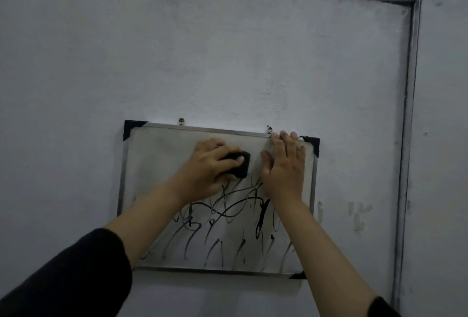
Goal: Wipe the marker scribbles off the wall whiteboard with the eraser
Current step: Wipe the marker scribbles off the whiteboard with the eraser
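A small whiteboard (152, 162) with a metal frame and black corner caps hangs on the wall. Black marker scribbles (228, 228) cover its lower half, while the upper part looks wiped. My left hand (210, 164) presses a black eraser (240, 164) against the board near the upper middle. Beside it, my right hand (286, 164) lies flat on the upper right part of the board, fingers spread, fingertips reaching the top frame.
Two screws or hooks (181, 120) hold the board's top edge to the pale wall (202, 50). A metal corner strip (411, 114) runs down the wall at the right. Patches of chipped paint (359, 218) show right of the board.
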